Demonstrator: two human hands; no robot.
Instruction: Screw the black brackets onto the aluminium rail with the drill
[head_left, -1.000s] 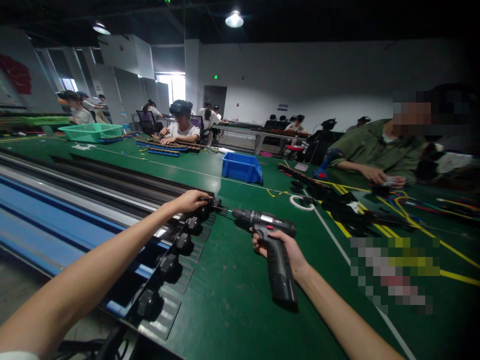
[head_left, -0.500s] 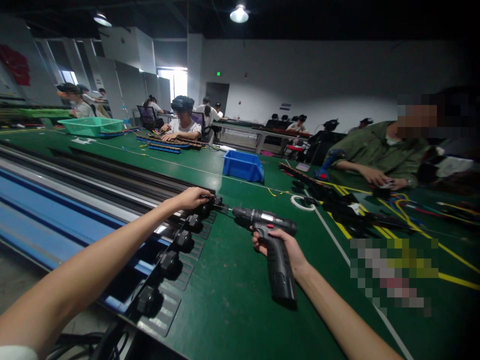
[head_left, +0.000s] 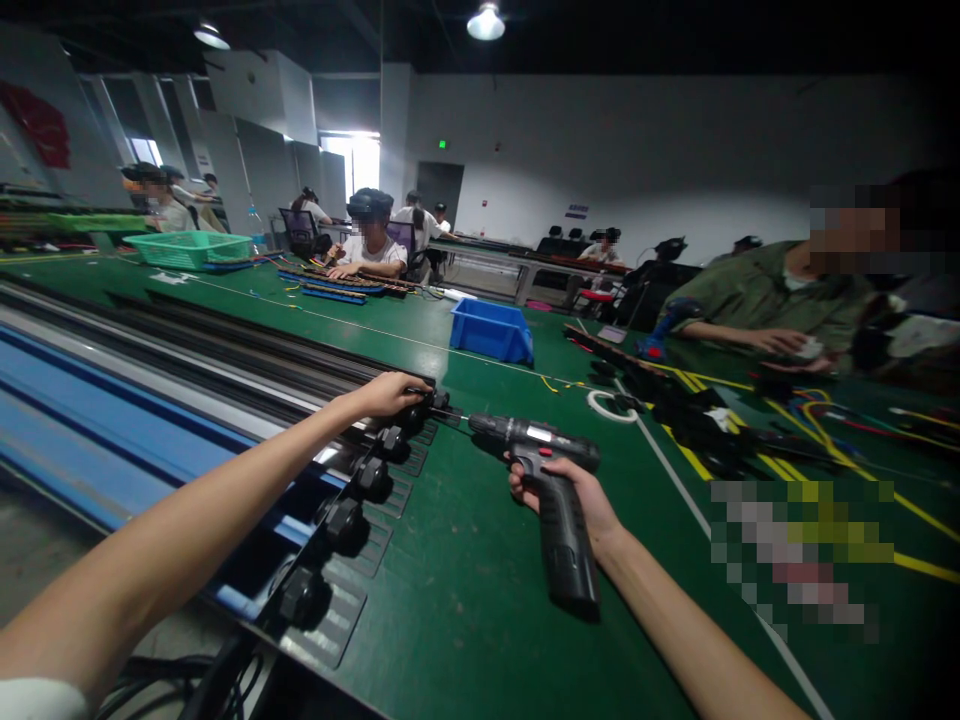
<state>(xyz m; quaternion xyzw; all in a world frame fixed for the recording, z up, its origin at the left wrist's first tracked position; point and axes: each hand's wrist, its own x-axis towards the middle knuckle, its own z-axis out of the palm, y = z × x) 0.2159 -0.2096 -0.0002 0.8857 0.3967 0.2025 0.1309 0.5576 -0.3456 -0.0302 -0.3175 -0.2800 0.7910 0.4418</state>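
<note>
The drill [head_left: 562, 525] is in our right hand [head_left: 591, 500], at the worktop [head_left: 465, 630]; we cannot tell whether it touches the surface. The right fingers are wrapped around the drill's handle, just below a red button. The bit [head_left: 455, 416] projects left from the drill toward the row's far end; contact at the tip is too small to confirm.

Our left hand [head_left: 388, 394] is left of the drill, at the ends of the long rails [head_left: 247, 347]. Its fingers are bent down beside the far end of the row of black knobs [head_left: 373, 478]; we cannot tell whether they pinch a part or only press on it. The row runs from ahead of the drill's bit toward our near side. Slotted plates [head_left: 339, 622] lie beside the knobs, left of the drill.

Beyond the drill we note a blue bin [head_left: 491, 335]. Right of the drill are a white ring [head_left: 613, 406] and, farther off, a co-worker in a green jacket [head_left: 761, 295].
</note>
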